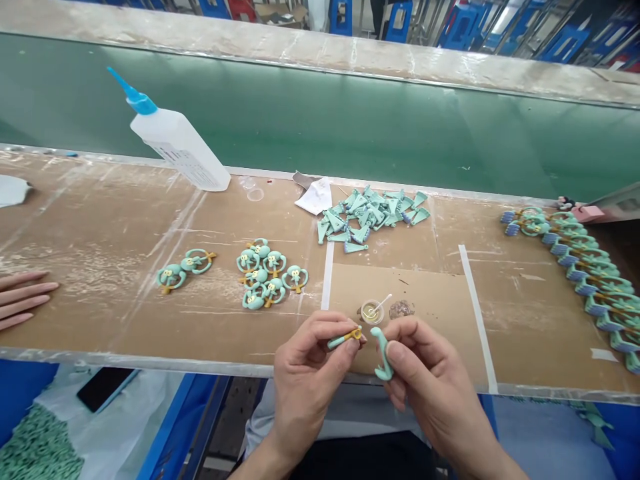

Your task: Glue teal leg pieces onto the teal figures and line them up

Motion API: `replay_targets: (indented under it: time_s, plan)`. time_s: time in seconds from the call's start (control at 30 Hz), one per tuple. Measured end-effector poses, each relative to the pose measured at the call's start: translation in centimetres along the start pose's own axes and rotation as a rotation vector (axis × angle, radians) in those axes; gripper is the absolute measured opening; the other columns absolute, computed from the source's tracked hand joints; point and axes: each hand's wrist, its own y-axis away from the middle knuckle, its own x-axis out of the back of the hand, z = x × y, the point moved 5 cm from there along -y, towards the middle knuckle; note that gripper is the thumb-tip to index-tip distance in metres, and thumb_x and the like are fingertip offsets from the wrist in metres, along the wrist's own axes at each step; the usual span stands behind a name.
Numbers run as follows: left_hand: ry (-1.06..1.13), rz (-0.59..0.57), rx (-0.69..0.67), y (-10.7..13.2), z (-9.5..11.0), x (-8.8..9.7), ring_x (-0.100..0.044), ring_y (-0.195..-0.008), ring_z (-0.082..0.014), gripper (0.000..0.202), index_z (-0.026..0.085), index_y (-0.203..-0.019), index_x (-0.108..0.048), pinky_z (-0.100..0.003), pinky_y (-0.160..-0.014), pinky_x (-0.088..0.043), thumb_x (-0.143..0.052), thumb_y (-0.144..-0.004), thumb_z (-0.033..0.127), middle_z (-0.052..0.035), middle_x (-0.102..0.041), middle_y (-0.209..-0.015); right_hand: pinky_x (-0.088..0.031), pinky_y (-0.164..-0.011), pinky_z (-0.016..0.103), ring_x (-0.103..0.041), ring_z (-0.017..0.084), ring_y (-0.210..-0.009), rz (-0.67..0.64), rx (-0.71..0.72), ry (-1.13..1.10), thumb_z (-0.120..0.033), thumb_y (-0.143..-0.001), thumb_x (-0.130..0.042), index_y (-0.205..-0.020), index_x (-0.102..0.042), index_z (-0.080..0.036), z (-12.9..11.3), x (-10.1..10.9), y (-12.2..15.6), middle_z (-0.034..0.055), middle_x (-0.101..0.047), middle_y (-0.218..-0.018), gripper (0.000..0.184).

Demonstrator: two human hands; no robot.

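My left hand (pixel 307 380) pinches a slim teal rubber piece with a yellow ring end (pixel 346 338). My right hand (pixel 430 373) grips a curved teal piece (pixel 383 357), and the two pieces are close together. Just beyond my hands, a small clear cup of yellowish liquid with a white stick in it (pixel 373 312) stands on a cardboard sheet (pixel 400 287). A brownish lump (pixel 401 309) lies beside the cup.
On the bench (pixel 100 233) lie teal figures (pixel 265 273), a teal triangular-parts pile (pixel 370 217) and a long figure row (pixel 585 273). A blue-nozzled plastic bottle (pixel 175 143) lies at the back. A co-worker's hand (pixel 23 300) rests at left. A green conveyor belt (pixel 320 120) runs behind.
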Motion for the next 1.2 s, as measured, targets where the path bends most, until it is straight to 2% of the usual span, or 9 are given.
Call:
replay_targets:
  time_s: [0.13, 0.3, 0.4, 0.53, 0.67, 0.9, 1.07, 1.2]
  plan:
    - [-0.055, -0.014, -0.026, 0.2, 0.4, -0.1, -0.085, -0.099, -0.0184, 0.01, 0.026, -0.108, -0.097, -0.023, -0.089, -0.07, -0.095, -0.102, 0.017, -0.0072, -0.086, -0.104, -0.046, -0.053, 0.019, -0.054, 0.006, -0.054, -0.012, -0.023, -0.041, -0.054, -0.108, -0.094, -0.108, -0.08, -0.02, 0.7, -1.0, -0.4, -0.0041, -0.063, -0.079, 0.037]
    - [-0.085, 0.009, -0.036, 0.4, 0.6, 0.0, -0.085, -0.096, -0.018, 0.01, 0.026, -0.107, -0.097, -0.021, -0.084, -0.07, -0.095, -0.102, 0.017, -0.008, -0.087, -0.107, -0.048, -0.055, 0.02, -0.057, 0.008, -0.056, -0.048, -0.047, -0.013, -0.056, -0.108, -0.094, -0.106, -0.078, -0.02, 0.8, -1.4, -0.1, -0.0036, -0.063, -0.077, 0.039]
    - [-0.137, 0.008, -0.1, 0.5, 0.9, 0.2, -0.086, -0.097, -0.0189, 0.017, 0.027, -0.109, -0.097, -0.022, -0.083, -0.071, -0.094, -0.101, 0.013, -0.0071, -0.087, -0.107, -0.048, -0.053, 0.02, -0.054, 0.008, -0.054, -0.051, -0.073, -0.028, -0.057, -0.107, -0.094, -0.105, -0.077, -0.02, 1.0, -1.5, 0.0, -0.0039, -0.063, -0.077, 0.041]
    - [-0.262, -0.015, -0.22, 1.0, 1.4, 0.2, -0.087, -0.1, -0.0193, 0.029, 0.029, -0.114, -0.096, -0.025, -0.09, -0.072, -0.092, -0.099, 0.005, -0.0053, -0.088, -0.11, -0.033, -0.045, 0.017, -0.037, 0.004, -0.047, -0.027, -0.14, -0.071, -0.063, -0.103, -0.096, -0.095, -0.071, -0.02, 1.3, -1.7, -0.3, -0.0067, -0.058, -0.069, 0.05]
    - [-0.375, -0.058, -0.307, 1.4, 2.4, 0.1, -0.088, -0.099, -0.0176, 0.036, 0.028, -0.12, -0.094, -0.024, -0.091, -0.072, -0.09, -0.099, 0.0, -0.0039, -0.09, -0.114, -0.022, -0.044, 0.016, -0.027, 0.003, -0.049, -0.055, -0.206, -0.129, -0.063, -0.099, -0.101, -0.087, -0.065, -0.02, 1.2, -1.9, -0.5, -0.007, -0.056, -0.066, 0.057]
    - [-0.497, -0.157, -0.394, 1.6, 4.3, 0.1, -0.091, -0.097, -0.0196, 0.037, 0.028, -0.126, -0.092, -0.026, -0.089, -0.073, -0.088, -0.101, 0.001, -0.0048, -0.093, -0.116, -0.023, -0.049, 0.018, -0.025, 0.006, -0.055, -0.116, -0.205, -0.184, -0.062, -0.1, -0.099, -0.086, -0.061, -0.022, 0.9, -2.3, 0.1, -0.008, -0.049, -0.066, 0.057]
    - [-0.518, -0.193, -0.409, 1.6, 4.3, 0.2, -0.09, -0.095, -0.021, 0.041, 0.029, -0.127, -0.092, -0.028, -0.088, -0.072, -0.087, -0.1, -0.001, -0.0049, -0.093, -0.113, -0.025, -0.048, 0.017, -0.023, 0.005, -0.053, -0.12, -0.233, -0.188, -0.063, -0.099, -0.1, -0.086, -0.06, -0.022, 1.3, -2.4, 0.3, -0.0093, -0.048, -0.065, 0.058]
    - [-0.491, -0.197, -0.403, 1.4, 4.0, 0.5, -0.09, -0.098, -0.0199, 0.04, 0.028, -0.126, -0.092, -0.026, -0.09, -0.071, -0.088, -0.1, -0.002, -0.0052, -0.092, -0.115, -0.027, -0.046, 0.016, -0.023, 0.004, -0.049, -0.112, -0.245, -0.182, -0.062, -0.098, -0.101, -0.088, -0.063, -0.022, 1.5, -2.3, 0.0, -0.0104, -0.048, -0.062, 0.057]
